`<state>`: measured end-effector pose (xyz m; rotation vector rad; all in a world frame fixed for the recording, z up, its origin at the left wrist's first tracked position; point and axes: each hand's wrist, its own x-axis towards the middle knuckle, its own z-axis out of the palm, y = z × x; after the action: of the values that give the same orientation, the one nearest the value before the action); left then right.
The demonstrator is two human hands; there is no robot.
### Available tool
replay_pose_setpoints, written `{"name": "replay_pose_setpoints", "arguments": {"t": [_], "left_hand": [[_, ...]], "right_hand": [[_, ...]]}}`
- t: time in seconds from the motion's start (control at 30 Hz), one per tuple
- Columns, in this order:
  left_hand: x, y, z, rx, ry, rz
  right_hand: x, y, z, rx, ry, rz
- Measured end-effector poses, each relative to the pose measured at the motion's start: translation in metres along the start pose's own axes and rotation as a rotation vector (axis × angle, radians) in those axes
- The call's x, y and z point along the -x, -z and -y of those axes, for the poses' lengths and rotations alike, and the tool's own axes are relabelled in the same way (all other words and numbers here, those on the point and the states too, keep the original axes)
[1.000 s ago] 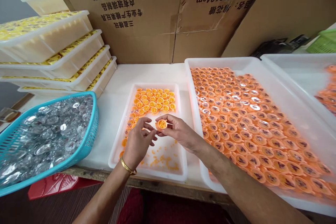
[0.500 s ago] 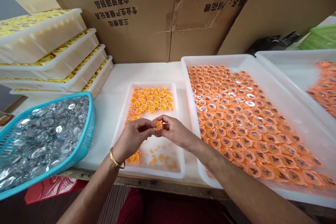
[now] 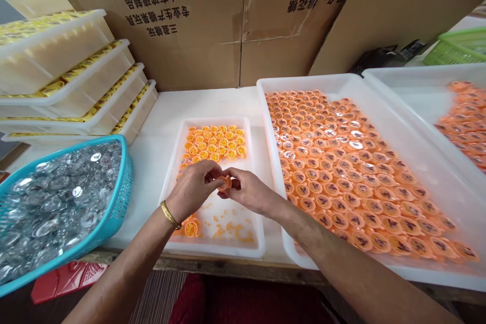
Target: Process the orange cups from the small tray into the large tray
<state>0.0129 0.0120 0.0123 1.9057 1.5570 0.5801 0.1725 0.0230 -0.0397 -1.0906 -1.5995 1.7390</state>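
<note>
Over the middle of a small white tray (image 3: pixel 259 233), my two hands meet on one small round orange cup (image 3: pixel 225 183). Fingers and thumb of my right hand (image 3: pixel 248 188) grip its right side. My left hand (image 3: pixel 197 185) pinches it from the left, the thumb on its face; whether a lid is there I cannot make out. Rows of orange cups (image 3: pixel 216 142) with yellow bits inside fill the tray's far half. Another filled cup (image 3: pixel 191 228) sits near the front left corner, and loose yellow bits (image 3: pixel 231 232) lie scattered at the front.
At left, a teal basket (image 3: pixel 127 182) holds clear plastic discs, before stacked white trays (image 3: pixel 91 68) of yellow items. A large white tray (image 3: pixel 271 152) of dark-marked orange cups stands right, beside another tray (image 3: pixel 413 104). Cardboard boxes (image 3: pixel 205 61) wall the back.
My left thumb and fingers have closed in over the cup's face, covering more of it. The cup has turned, and the whole view has shifted slightly.
</note>
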Motion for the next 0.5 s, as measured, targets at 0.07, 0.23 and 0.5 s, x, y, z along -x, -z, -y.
{"name": "replay_pose_setpoints", "arguments": {"t": [0.07, 0.23, 0.5], "left_hand": [[-0.003, 0.002, 0.0, 0.01, 0.034, 0.036], [-0.009, 0.006, 0.003, 0.092, 0.067, 0.087], [-0.011, 0.006, 0.004, 0.106, 0.04, 0.108]], "right_hand": [[0.0, 0.001, 0.001, 0.052, 0.021, -0.006], [0.003, 0.002, 0.008, 0.127, 0.036, -0.003], [0.003, 0.001, 0.009, -0.093, 0.008, 0.01]]}}
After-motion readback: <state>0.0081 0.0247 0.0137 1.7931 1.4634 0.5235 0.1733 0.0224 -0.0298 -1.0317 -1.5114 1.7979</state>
